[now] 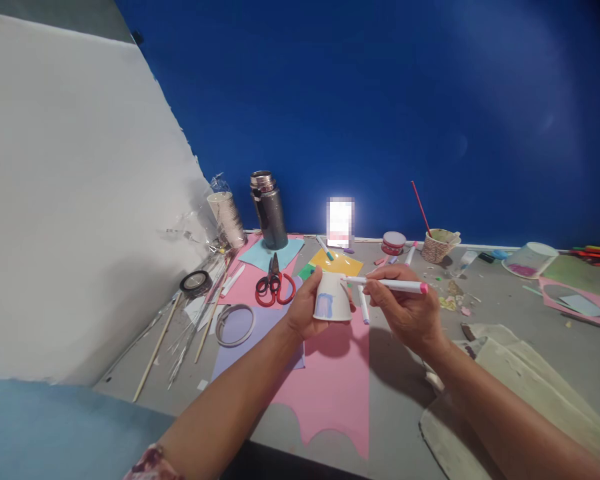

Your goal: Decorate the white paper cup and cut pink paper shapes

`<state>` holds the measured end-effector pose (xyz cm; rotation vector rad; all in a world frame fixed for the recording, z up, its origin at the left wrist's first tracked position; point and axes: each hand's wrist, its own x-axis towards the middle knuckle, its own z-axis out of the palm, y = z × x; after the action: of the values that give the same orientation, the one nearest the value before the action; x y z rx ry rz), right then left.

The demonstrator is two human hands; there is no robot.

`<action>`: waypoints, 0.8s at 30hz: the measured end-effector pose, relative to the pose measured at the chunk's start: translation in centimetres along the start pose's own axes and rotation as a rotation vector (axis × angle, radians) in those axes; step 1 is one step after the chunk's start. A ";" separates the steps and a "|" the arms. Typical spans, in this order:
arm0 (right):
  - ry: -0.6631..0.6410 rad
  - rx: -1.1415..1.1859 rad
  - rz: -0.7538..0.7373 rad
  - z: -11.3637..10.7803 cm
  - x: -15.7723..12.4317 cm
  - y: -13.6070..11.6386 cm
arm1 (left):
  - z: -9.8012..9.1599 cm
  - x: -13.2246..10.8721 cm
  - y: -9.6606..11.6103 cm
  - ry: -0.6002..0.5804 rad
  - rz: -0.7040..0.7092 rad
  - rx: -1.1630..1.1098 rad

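Observation:
My left hand is closed around a white paper cup, held upside down above the pink paper. A patch of blue and purple colouring marks the cup's lower left side. In my right hand is a white marker with a pink end, held like a pen. Its tip points left and meets or nearly meets the cup's upper right side; I cannot tell which. Beneath the hands lies another marker with a purple-blue end.
Red-handled scissors, a tape roll and black tape lie left. Behind stand a dark flask, stacked cups and a glowing screen. At right are a patterned cup, a tipped cup and a cloth.

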<state>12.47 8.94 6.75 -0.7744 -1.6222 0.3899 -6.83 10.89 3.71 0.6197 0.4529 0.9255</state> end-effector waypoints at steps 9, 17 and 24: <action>-0.031 -0.040 -0.022 -0.1 0.2 -0.4 | -0.4 0.1 -0.3 -0.015 -0.001 0.005; -0.069 -0.095 -0.055 -0.3 0.6 -1.1 | -0.3 0.0 -0.2 -0.018 -0.009 -0.004; -0.088 -0.088 -0.048 -0.3 0.6 -1.4 | -0.6 0.2 -0.2 -0.028 -0.008 0.016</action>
<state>12.33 8.29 8.20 -0.7919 -1.7468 0.3241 -6.95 11.10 3.10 0.6442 0.4380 0.9052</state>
